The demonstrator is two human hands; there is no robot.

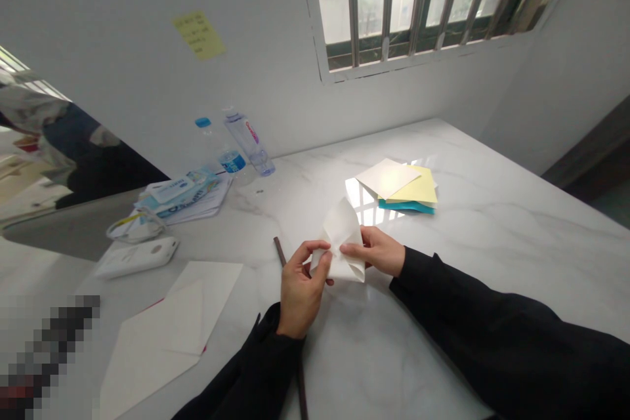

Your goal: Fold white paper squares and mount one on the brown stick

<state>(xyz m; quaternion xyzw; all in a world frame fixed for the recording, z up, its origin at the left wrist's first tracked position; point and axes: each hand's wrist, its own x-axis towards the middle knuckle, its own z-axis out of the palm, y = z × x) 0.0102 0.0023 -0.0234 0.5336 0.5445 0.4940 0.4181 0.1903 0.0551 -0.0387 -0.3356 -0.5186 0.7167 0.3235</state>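
Note:
My left hand (301,290) and my right hand (375,251) both pinch a folded sheet of white paper (342,236) above the marble table (492,275). The paper is creased into a pointed, gathered shape, and my fingers cover its middle. A thin dark stick (280,251) lies on the table and passes beneath my left forearm. To the lower left rests a large folded white paper sheet (162,335). Farther ahead sits a small stack of white, yellow and blue paper sheets (398,187).
Near the back wall stand two plastic water bottles (239,144) beside a pile of leaflets (184,200). A white rectangular device (136,257) and a coiled cable (135,228) lie at the left. A barred window (413,6) is above the table.

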